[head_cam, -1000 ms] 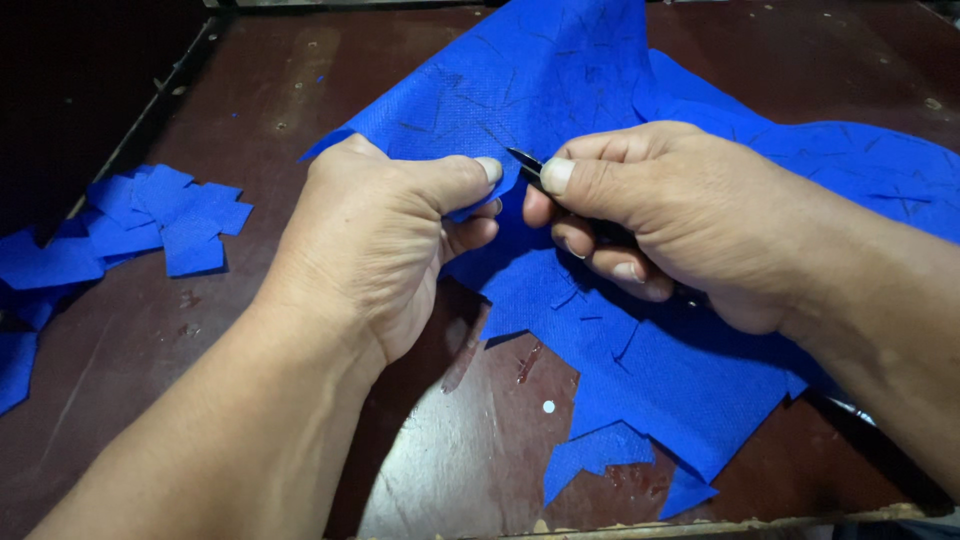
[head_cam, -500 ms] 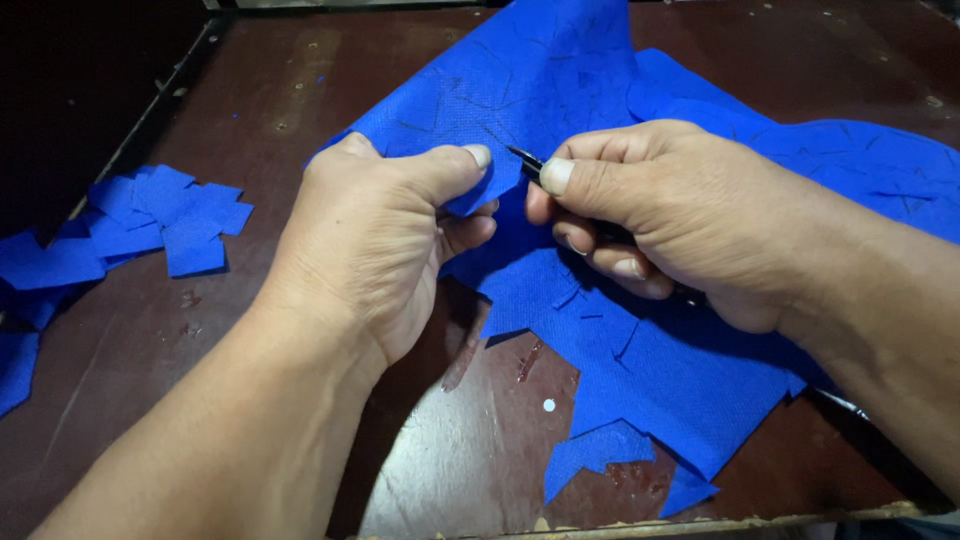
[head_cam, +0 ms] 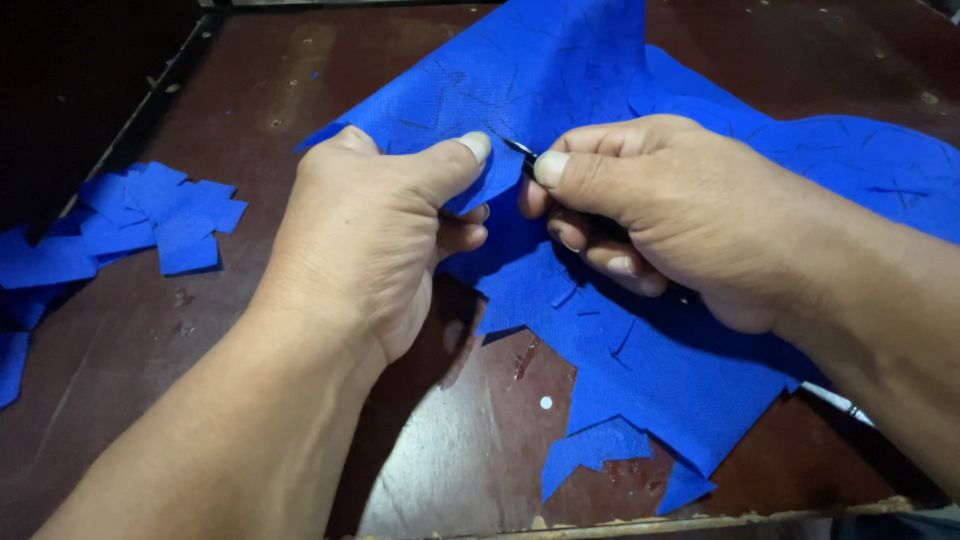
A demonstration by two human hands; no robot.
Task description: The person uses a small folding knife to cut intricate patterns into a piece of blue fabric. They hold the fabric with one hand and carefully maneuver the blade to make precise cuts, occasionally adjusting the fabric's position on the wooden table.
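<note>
A large sheet of blue non-woven fabric (head_cam: 560, 70) lies across a dark brown table (head_cam: 250, 90), with many slits and cut edges. My left hand (head_cam: 370, 230) pinches a flap of the sheet between thumb and fingers near its middle. My right hand (head_cam: 660, 210) grips a small dark cutting tool (head_cam: 521, 150); only its thin tip shows past my thumb, touching the fabric right beside my left thumb. The tool's body is hidden in my fist.
A pile of small cut blue fabric pieces (head_cam: 150, 215) lies at the left of the table, with more along the left edge (head_cam: 20, 310). Loose blue scraps (head_cam: 600, 450) sit near the worn front edge (head_cam: 640, 522). Dark space lies beyond the table's left side.
Both hands have stayed almost in place on the fabric. My left thumb has shifted slightly along the flap, close to the tool tip.
</note>
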